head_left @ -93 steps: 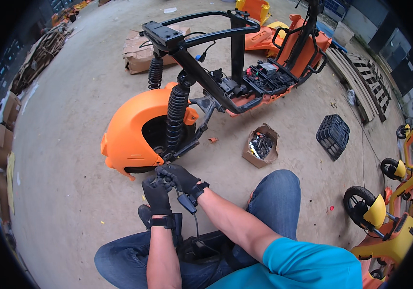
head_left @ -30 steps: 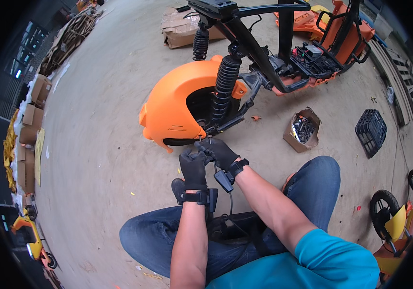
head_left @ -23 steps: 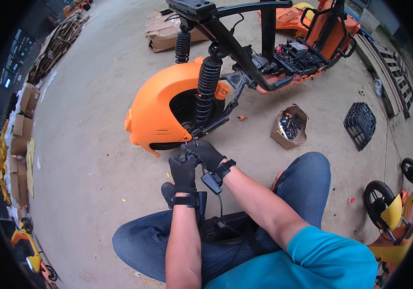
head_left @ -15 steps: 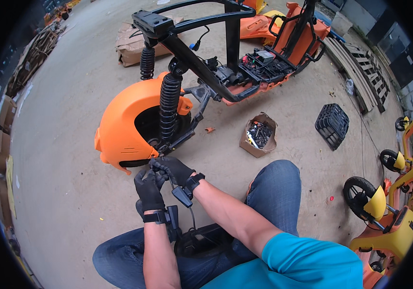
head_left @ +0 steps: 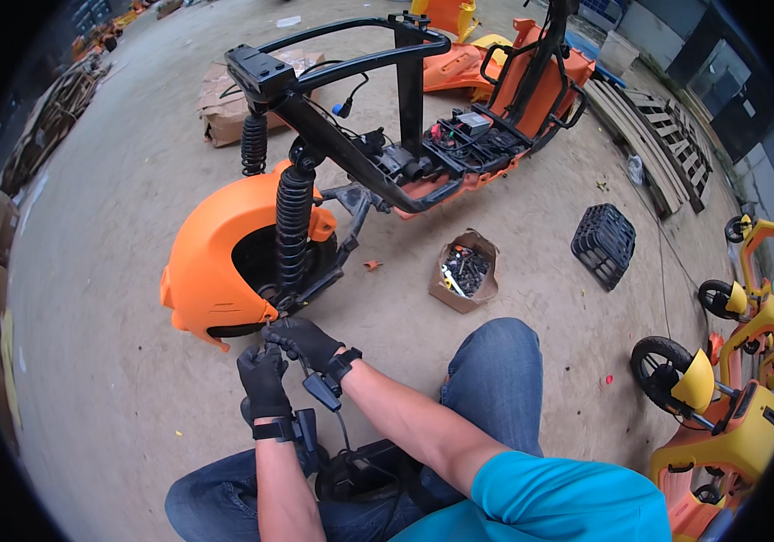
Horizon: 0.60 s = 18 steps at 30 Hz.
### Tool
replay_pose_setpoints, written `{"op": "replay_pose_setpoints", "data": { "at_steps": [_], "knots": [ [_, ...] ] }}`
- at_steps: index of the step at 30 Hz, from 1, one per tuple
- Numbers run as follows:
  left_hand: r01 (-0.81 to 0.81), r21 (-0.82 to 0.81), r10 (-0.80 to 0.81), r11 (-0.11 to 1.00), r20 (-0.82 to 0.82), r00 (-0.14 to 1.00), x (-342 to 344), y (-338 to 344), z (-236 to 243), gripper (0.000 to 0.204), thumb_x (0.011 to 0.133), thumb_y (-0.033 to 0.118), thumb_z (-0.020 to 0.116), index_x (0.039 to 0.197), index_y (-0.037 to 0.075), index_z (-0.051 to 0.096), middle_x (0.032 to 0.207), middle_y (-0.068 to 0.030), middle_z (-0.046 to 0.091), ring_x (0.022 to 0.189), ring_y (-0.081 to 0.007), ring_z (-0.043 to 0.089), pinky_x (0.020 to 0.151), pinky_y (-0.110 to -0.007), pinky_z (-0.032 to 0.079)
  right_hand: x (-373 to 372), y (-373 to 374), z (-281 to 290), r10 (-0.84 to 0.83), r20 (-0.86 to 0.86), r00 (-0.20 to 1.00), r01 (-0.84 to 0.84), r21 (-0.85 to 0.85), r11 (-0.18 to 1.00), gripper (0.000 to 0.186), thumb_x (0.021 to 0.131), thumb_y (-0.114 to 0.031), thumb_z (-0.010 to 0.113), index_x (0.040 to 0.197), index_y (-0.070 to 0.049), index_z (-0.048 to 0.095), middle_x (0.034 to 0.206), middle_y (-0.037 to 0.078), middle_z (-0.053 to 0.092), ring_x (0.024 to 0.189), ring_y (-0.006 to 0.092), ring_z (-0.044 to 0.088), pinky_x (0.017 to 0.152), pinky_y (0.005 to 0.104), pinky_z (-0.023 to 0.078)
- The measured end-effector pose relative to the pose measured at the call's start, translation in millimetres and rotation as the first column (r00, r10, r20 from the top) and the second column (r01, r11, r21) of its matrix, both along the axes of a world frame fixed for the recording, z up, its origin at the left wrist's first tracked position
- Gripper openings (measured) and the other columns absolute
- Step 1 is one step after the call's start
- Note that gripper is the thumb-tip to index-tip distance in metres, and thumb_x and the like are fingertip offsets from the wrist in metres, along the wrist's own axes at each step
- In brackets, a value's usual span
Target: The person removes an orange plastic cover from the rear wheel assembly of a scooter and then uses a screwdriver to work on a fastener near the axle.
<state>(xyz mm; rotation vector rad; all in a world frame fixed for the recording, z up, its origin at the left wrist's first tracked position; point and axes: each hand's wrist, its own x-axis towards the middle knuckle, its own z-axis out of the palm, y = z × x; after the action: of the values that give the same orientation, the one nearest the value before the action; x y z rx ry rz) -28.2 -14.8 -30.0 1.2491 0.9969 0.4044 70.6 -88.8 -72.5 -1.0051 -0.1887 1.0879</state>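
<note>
My gloved left hand [head_left: 263, 379] has its fingers curled close beside my gloved right hand [head_left: 307, 341], which pinches at something small by the lower bolt point of the orange rear fender [head_left: 211, 244]. What both hands grip is too small to make out. Just above them are the black coil shock [head_left: 292, 235] and dark wheel of the stripped scooter frame [head_left: 351, 149]. A black device [head_left: 322, 391] with a cord hangs below my right wrist. An open cardboard box [head_left: 441, 289] of small black parts stands on the floor to the right.
A black plastic grate [head_left: 604, 246] lies right of the box, with wooden pallets [head_left: 667, 149] behind it. Yellow scooters [head_left: 757, 434] crowd the right edge. A cardboard package [head_left: 224, 122] and orange body panels [head_left: 455, 68] lie behind the frame; flattened cardboard lines the left.
The view swung left and back, so the surroundings shifted in the picture. Both hands stay at the fender's lower edge, fingers moving slightly.
</note>
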Motion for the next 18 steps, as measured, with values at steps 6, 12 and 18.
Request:
{"op": "replay_pose_setpoints", "data": {
  "at_steps": [6, 12, 18],
  "knots": [
    [0.017, -0.042, -0.014, 0.999, 0.067, 0.998, -0.3, 5.1, -8.6, 0.054, 0.085, 0.008, 0.065, 0.128, -0.006, 0.036, 0.096, -0.0132, 0.059, 0.075, -0.015, 0.06, 0.067, -0.027, 0.054, -2.9, 2.1, -0.8, -0.044, -0.055, 0.998, 0.046, 0.028, 0.999, 0.016, 0.092, -0.026, 0.063, 0.097, -0.011, 0.065, 0.078, -0.005, 0.061, 0.066, 0.0024, 0.053, 0.059, 0.0187, 0.041],
    [0.08, 0.2, -0.07, 0.976, -0.053, 0.996, -4.9, 16.3, -40.5, 0.059, 0.073, 0.008, 0.073, 0.12, -0.01, 0.042, 0.099, -0.0189, 0.059, 0.083, -0.0193, 0.061, 0.07, -0.028, 0.053, -1.9, 6.7, 0.6, -0.033, -0.08, 0.996, 0.036, 0.026, 0.999, 0.018, 0.093, -0.027, 0.063, 0.093, -0.009, 0.062, 0.076, -0.002, 0.062, 0.064, 0.006, 0.058, 0.058, 0.0189, 0.045],
    [-0.061, -0.097, 0.065, 0.993, 0.037, 0.997, 7.6, -7.1, 3.7, 0.035, 0.086, 0.0, 0.057, 0.116, -0.014, 0.046, 0.09, -0.0185, 0.066, 0.068, -0.0219, 0.069, 0.062, -0.028, 0.059, 4.7, -0.6, -6.2, -0.016, -0.19, 0.982, 0.03, 0.074, 0.997, 0.022, 0.095, -0.025, 0.058, 0.105, -0.006, 0.063, 0.082, -0.002, 0.062, 0.065, 0.0063, 0.057, 0.057, 0.0186, 0.045]
  ]
}}
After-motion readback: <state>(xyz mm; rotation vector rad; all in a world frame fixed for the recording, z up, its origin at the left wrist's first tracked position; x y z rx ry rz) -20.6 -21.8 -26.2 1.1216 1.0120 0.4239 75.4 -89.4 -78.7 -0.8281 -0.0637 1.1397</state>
